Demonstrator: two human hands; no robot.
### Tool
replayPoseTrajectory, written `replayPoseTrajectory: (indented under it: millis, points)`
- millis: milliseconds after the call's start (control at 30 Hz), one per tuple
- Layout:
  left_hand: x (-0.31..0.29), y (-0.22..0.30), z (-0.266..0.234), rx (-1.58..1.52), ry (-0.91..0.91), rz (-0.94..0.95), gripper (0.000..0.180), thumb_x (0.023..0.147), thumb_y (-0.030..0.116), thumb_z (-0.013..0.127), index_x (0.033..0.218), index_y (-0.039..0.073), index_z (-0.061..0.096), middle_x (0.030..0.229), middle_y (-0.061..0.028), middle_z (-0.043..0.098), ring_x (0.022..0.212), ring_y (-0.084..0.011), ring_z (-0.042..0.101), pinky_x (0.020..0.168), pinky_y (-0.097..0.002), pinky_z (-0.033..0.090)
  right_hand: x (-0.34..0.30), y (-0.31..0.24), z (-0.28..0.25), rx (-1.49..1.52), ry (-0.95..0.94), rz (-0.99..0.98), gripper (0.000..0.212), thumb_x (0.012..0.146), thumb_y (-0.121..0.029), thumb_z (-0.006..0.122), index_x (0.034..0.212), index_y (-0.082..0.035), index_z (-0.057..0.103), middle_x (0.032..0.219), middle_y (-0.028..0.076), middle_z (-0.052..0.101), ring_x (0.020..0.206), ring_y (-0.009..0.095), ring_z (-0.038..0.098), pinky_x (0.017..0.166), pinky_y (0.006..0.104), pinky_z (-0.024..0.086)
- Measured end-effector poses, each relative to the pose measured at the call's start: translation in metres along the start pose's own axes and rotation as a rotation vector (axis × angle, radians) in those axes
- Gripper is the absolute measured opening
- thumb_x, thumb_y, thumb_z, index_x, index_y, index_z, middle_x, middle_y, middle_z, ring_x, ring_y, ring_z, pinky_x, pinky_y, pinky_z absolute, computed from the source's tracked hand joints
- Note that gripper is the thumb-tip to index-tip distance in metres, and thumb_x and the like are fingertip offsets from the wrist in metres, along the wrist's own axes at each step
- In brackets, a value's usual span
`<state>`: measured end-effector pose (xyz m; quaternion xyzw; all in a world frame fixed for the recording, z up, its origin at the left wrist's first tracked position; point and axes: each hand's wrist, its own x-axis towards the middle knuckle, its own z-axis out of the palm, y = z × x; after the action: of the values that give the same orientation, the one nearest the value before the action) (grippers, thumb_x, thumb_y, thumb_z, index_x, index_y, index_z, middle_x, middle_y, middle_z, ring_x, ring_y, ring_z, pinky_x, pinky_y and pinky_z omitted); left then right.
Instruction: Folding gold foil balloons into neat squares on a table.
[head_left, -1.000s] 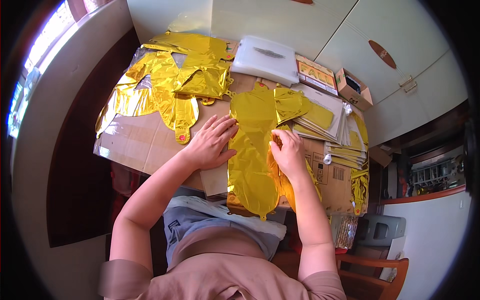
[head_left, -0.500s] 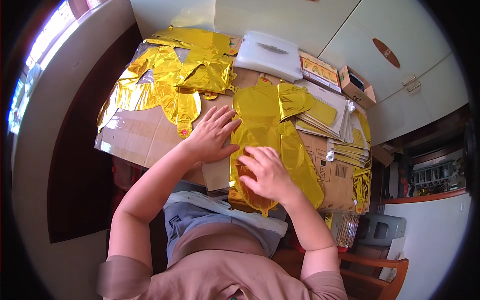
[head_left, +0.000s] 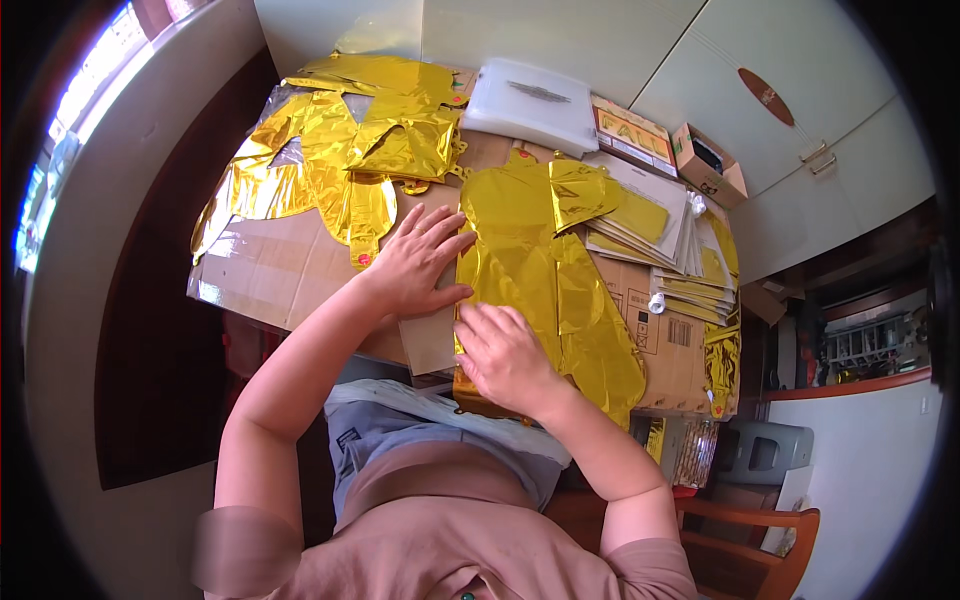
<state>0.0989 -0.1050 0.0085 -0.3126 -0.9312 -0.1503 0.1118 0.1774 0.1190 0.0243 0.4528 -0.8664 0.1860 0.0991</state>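
A flat gold foil balloon [head_left: 510, 215] lies in front of me on brown cardboard, with a folded flap at its upper right. My left hand [head_left: 420, 262] rests flat and open along its left edge, fingers spread and fingertips touching the foil. Lower down, my right hand [head_left: 505, 360] is closed, its bent fingers together at the foil's left edge. The fingertips partly hide what they grip. Part of a pale card [head_left: 428, 343] shows beside the foil, below my left hand.
More gold foil balloons [head_left: 345, 150] are heaped at the far left. At the back stand a translucent plastic case [head_left: 528, 105], a printed box [head_left: 633, 135] and a small open carton [head_left: 708, 165]. Stacked flat packets [head_left: 650, 225] lie to the right on the cardboard sheet [head_left: 270, 265].
My right hand has moved left and its spread fingers have drawn together at the foil's left edge. The near part of the foil has shifted. My left hand stays nearly in place.
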Motion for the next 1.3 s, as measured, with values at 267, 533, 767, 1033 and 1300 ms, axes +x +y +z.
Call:
replayPoseTrajectory:
  millis: [267,533,767,1033,1300]
  points:
    - [-0.001,-0.005,0.002,-0.011,0.026,-0.009,0.079,0.087,0.057,0.065,0.144,0.005,0.049,0.149,-0.0145,0.048,0.147,-0.0348,0.035,0.124,-0.0558,0.017,-0.016,-0.016,0.005,-0.072,-0.030,0.011,0.044,0.088,-0.021,0.070,0.124,0.003,0.063,0.134,0.020,0.060,0.125,0.034,0.055,0.106,0.0459,0.042]
    - [0.000,-0.007,0.005,-0.020,-0.003,-0.055,0.071,0.090,0.048,0.066,0.146,0.009,0.048,0.153,-0.0125,0.045,0.149,-0.0350,0.032,0.125,-0.0549,0.015,-0.021,-0.017,0.008,-0.062,-0.033,0.035,0.044,0.089,-0.021,0.069,0.126,0.002,0.063,0.138,0.020,0.059,0.129,0.035,0.053,0.108,0.0480,0.040]
    - [0.014,-0.005,0.005,0.093,0.051,-0.073,0.060,0.088,0.043,0.069,0.135,0.007,0.056,0.141,-0.0133,0.053,0.142,-0.0333,0.040,0.124,-0.0539,0.019,-0.023,-0.017,0.010,-0.029,-0.025,0.054,0.041,0.089,-0.018,0.065,0.125,0.001,0.063,0.138,0.020,0.058,0.131,0.035,0.053,0.108,0.0513,0.040]
    - [0.019,0.018,0.009,-0.110,0.101,0.097,0.048,0.085,0.024,0.071,0.126,0.003,0.060,0.132,-0.0184,0.056,0.129,-0.0372,0.052,0.115,-0.0507,0.036,-0.022,-0.017,0.009,-0.003,-0.036,0.076,0.043,0.085,-0.015,0.065,0.125,0.000,0.063,0.139,0.019,0.056,0.129,0.034,0.053,0.108,0.0515,0.040]
    - [0.020,0.018,0.003,-0.049,0.096,0.038,0.053,0.085,0.031,0.073,0.128,0.004,0.057,0.130,-0.0173,0.056,0.129,-0.0367,0.051,0.116,-0.0509,0.034,-0.023,-0.017,0.007,0.012,-0.041,0.079,0.044,0.085,-0.017,0.066,0.126,-0.001,0.063,0.139,0.019,0.056,0.130,0.034,0.052,0.109,0.0515,0.039]
